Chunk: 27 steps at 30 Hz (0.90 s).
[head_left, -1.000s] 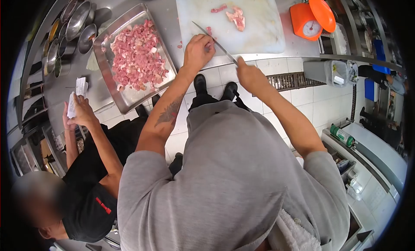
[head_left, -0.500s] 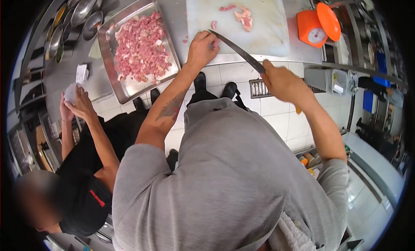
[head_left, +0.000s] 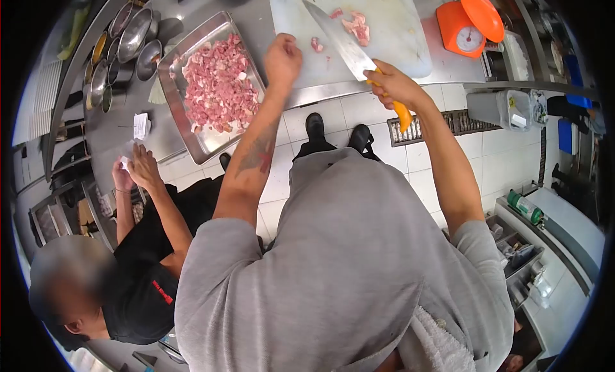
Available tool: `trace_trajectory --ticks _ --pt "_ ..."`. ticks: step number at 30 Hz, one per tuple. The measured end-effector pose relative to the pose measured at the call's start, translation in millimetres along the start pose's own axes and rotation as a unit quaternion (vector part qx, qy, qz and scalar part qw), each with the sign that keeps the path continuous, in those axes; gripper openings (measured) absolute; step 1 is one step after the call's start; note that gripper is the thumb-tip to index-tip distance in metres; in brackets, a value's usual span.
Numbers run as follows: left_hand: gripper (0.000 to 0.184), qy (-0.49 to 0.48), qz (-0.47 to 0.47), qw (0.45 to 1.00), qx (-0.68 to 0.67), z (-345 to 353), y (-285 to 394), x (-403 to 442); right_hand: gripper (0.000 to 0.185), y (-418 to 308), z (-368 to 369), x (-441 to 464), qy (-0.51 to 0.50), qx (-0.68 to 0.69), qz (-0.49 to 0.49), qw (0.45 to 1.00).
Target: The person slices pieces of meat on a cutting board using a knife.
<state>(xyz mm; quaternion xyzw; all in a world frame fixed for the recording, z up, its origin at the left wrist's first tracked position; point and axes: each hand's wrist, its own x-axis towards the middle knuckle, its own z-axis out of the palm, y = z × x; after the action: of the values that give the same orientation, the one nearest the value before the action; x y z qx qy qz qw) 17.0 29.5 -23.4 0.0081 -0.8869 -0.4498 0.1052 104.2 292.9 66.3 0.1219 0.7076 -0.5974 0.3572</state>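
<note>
My right hand (head_left: 394,85) is wrapped round the yellow handle of a kitchen knife (head_left: 349,50). Its broad blade slants up and left over the white cutting board (head_left: 403,48). My left hand (head_left: 283,61) has curled fingers at the board's left edge; whether anything is inside them is hidden. On the board lie a larger piece of raw meat (head_left: 357,29) beyond the blade and a small scrap (head_left: 316,45) between blade and left hand. Left of that hand, a metal tray (head_left: 176,103) holds a heap of diced raw meat (head_left: 221,83).
An orange kitchen scale (head_left: 462,33) stands right of the board. Several metal bowls (head_left: 136,35) sit at the far left of the steel counter (head_left: 122,122). To my left, a co-worker's hands (head_left: 144,167) handle something whitish near a paper slip (head_left: 141,126).
The knife has swung from beside my left hand to over the board, its blade now broadside. My left hand has moved left and off the blade tip. The camera view has shifted.
</note>
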Motion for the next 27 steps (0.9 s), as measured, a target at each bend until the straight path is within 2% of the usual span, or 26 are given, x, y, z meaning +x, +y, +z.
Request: trace_trajectory --ticks 2,6,8,9,12,14,15,16,17,19,20,22,23,25,26,27 --pt "0.014 -0.050 0.079 0.994 0.049 4.0 -6.5 29.5 0.026 20.8 -10.6 -3.8 -0.006 0.033 0.030 0.999" --pt "0.019 -0.163 0.201 0.962 0.083 23.1 -5.8 34.3 0.027 71.2 -4.3 -9.7 0.031 -0.008 0.057 0.998" --pt "0.015 -0.168 0.247 0.954 0.004 23.8 14.4 -2.6 0.028 87.8 19.2 -13.8 0.015 0.035 0.048 0.998" --pt "0.016 -0.160 0.175 0.971 -0.037 23.8 22.2 -21.7 0.030 84.7 29.6 -15.7 -0.012 0.030 0.037 0.999" --pt "0.015 -0.017 0.100 0.995 -0.023 -4.0 23.1 -45.9 0.041 56.4 48.4 -21.4 -0.042 -0.019 -0.008 0.999" --pt "0.014 0.046 0.054 0.997 0.003 -56.4 23.8 -49.1 0.051 29.0 48.9 -34.4 -0.014 -0.086 -0.028 0.996" --pt "0.017 0.094 0.064 0.993 0.029 -86.1 16.4 -52.0 0.029 25.6 50.2 -35.3 0.021 -0.075 -0.040 0.996" --pt "0.020 0.138 0.073 0.986 0.051 -113.7 5.7 -55.1 0.043 14.6 45.1 -41.0 0.023 -0.054 -0.045 0.997" --pt "0.019 0.061 0.008 0.994 0.089 -143.3 -3.9 -55.7 0.056 15.1 39.7 -37.2 0.053 -0.074 -0.045 0.995" --pt "0.017 -0.101 -0.129 0.975 0.149 -206.6 -33.4 -57.2 0.064 21.4 23.8 -27.0 0.053 -0.070 -0.048 0.995" --pt "0.022 -0.113 -0.138 0.977 0.119 -224.2 -103.9 -51.7 0.060 22.2 20.2 -28.1 0.058 -0.068 -0.045 0.995" --pt "0.027 -0.040 -0.215 0.975 0.041 -251.6 -123.1 -42.6 0.053 15.3 12.9 -32.7 0.075 -0.064 -0.041 0.994" --pt "0.028 -0.013 -0.152 0.986 0.065 -249.0 -121.3 -40.5 0.047 15.6 10.4 -30.8 0.071 -0.052 -0.049 0.995" --pt "0.028 0.040 -0.020 0.994 0.097 -215.5 -52.3 -23.4 0.037 14.6 -3.2 -32.9 0.077 -0.032 -0.065 0.994" --pt "0.027 0.011 -0.007 0.988 0.153 -187.6 -28.2 -12.3 0.034 17.2 -9.7 -32.5 0.099 -0.006 -0.067 0.993" --pt "0.025 -0.029 0.037 0.998 0.037 -153.3 -6.9 -2.7 0.031 21.4 -14.5 -31.3 0.124 0.019 -0.068 0.990"
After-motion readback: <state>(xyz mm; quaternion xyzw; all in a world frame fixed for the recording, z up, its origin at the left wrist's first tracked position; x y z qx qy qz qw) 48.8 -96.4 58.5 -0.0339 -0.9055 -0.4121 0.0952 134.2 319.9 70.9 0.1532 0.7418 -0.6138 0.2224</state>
